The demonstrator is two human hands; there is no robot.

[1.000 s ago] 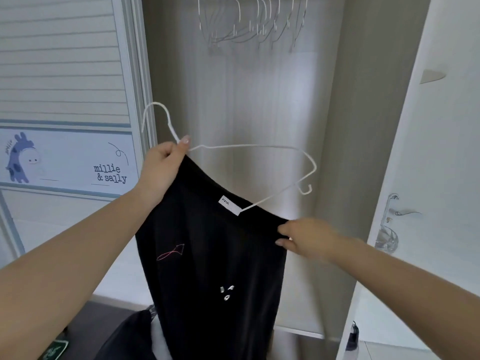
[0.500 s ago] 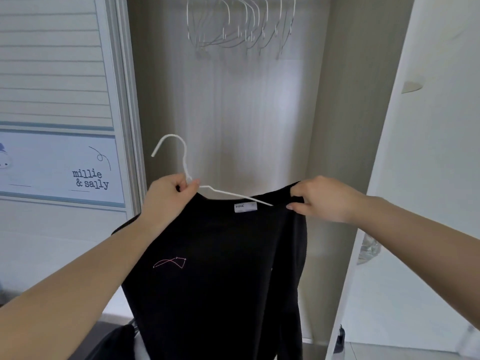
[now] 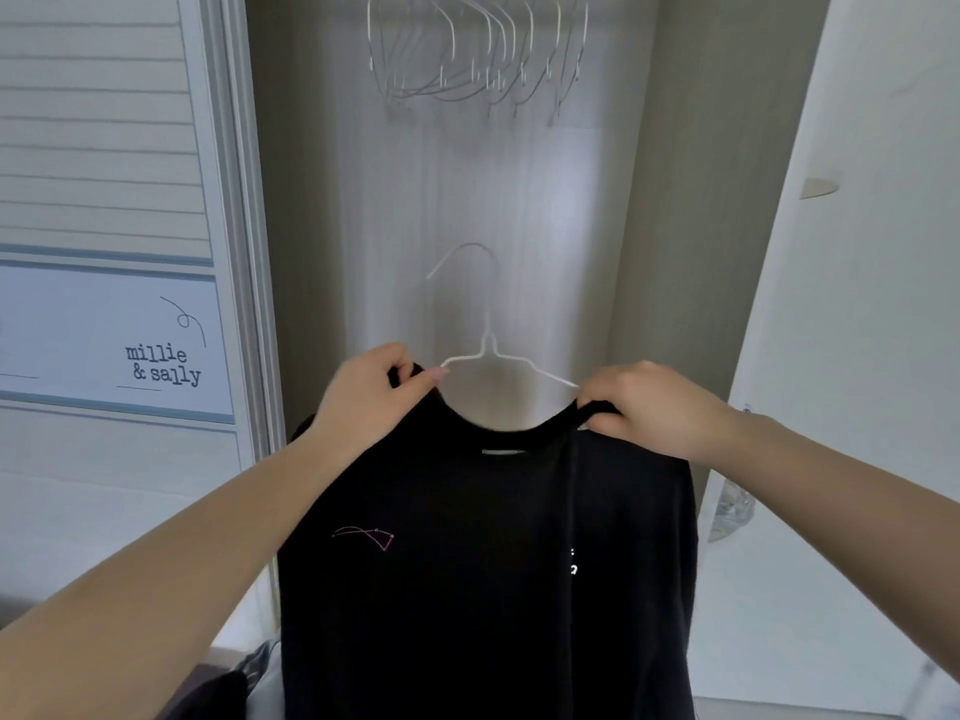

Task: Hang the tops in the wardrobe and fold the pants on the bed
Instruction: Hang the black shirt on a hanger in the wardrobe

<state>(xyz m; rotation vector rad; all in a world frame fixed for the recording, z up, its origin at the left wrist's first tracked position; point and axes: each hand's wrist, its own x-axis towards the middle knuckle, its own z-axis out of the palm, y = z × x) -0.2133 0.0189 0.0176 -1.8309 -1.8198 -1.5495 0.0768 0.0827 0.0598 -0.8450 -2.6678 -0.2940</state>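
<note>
Head view: our left hand [image 3: 371,394] and right hand [image 3: 647,407] pinch the black top [image 3: 483,563] at its neckline, seating it squarely on the white hanger [image 3: 488,350] before the open wardrobe [image 3: 649,226].

The black top [image 3: 483,563] is hiding the white hanger's [image 3: 485,350] shoulders and running off the bottom edge, while the empty hangers [image 3: 478,49] overhead are being cropped, their rail out of view.

Lighting: soft, even, cool daylight, source out of view; brightest patch on the wardrobe back panel [image 3: 519,241], side walls in shade. Black top [image 3: 467,563] underexposed, folds barely legible. Slight motion blur on white hanger [image 3: 485,350]; wide-angle bending at frame edges.
</note>
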